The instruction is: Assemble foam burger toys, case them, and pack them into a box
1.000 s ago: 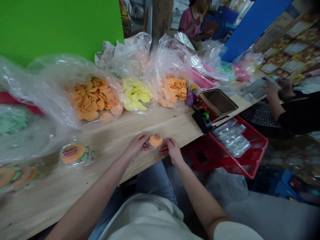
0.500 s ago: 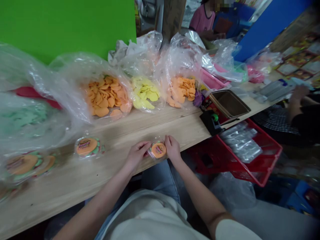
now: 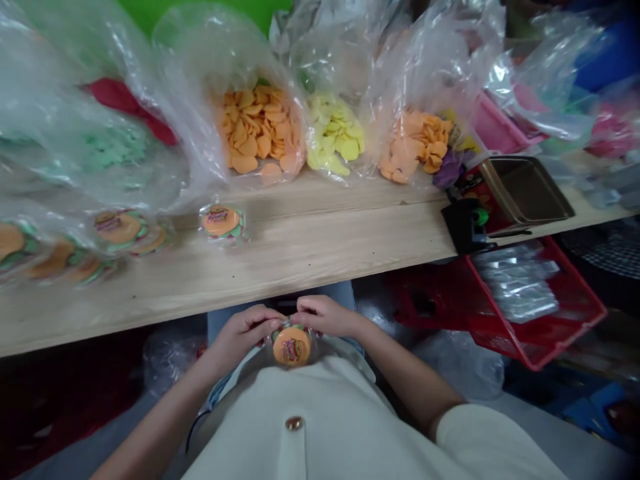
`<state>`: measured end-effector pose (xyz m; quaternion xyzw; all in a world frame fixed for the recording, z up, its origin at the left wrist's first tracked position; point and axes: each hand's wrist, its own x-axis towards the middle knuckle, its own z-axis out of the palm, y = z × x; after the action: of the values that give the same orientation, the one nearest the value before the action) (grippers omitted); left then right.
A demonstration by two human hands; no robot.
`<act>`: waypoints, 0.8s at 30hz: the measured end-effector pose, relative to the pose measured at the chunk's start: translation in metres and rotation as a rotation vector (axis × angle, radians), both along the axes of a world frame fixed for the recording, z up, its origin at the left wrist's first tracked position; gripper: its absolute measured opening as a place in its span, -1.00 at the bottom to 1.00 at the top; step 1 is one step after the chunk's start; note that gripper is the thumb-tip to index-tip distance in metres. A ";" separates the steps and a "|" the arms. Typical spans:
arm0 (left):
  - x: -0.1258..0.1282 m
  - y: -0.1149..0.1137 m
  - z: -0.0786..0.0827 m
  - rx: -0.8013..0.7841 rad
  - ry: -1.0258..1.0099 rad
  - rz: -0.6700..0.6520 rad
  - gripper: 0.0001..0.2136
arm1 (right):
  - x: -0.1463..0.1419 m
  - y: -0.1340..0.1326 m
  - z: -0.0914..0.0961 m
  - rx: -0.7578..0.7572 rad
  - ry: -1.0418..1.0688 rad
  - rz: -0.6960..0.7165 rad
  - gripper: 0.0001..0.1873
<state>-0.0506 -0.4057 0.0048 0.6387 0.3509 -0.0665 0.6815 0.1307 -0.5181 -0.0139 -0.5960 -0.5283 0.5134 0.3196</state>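
Between both hands, just off the table's front edge and close to my body, is a clear plastic bag of round foam pieces point(image 3: 292, 346), with an orange disc printed with a burger on top. My left hand point(image 3: 253, 327) pinches its upper left edge. My right hand point(image 3: 325, 316) grips the upper right edge, its fingers bent inward. A similar bagged foam set point(image 3: 223, 223) lies on the wooden table point(image 3: 320, 230). More such sets point(image 3: 120, 230) lie at the left, some overlapping.
Open plastic bags hold orange foam pieces point(image 3: 260, 130), yellow ones point(image 3: 337, 133) and green ones point(image 3: 115, 143) along the back. A black tape dispenser point(image 3: 463, 223) stands beside a brown-rimmed tray point(image 3: 530, 190). Below right, a red crate point(image 3: 570, 333) contains clear packets point(image 3: 520, 283).
My hands have drawn the bagged foam set back from the table edge toward my body. The view has tilted down, and the seated person at the back is out of frame.
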 end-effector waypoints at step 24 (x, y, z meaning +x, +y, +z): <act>-0.023 -0.032 0.016 -0.251 0.027 0.372 -0.83 | -0.029 -0.041 -0.003 0.149 -0.117 -0.105 -0.71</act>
<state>-0.0735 -0.4375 0.0203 0.4723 0.4606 0.0085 0.7515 0.1016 -0.5587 -0.0173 -0.6264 -0.5506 0.4196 0.3583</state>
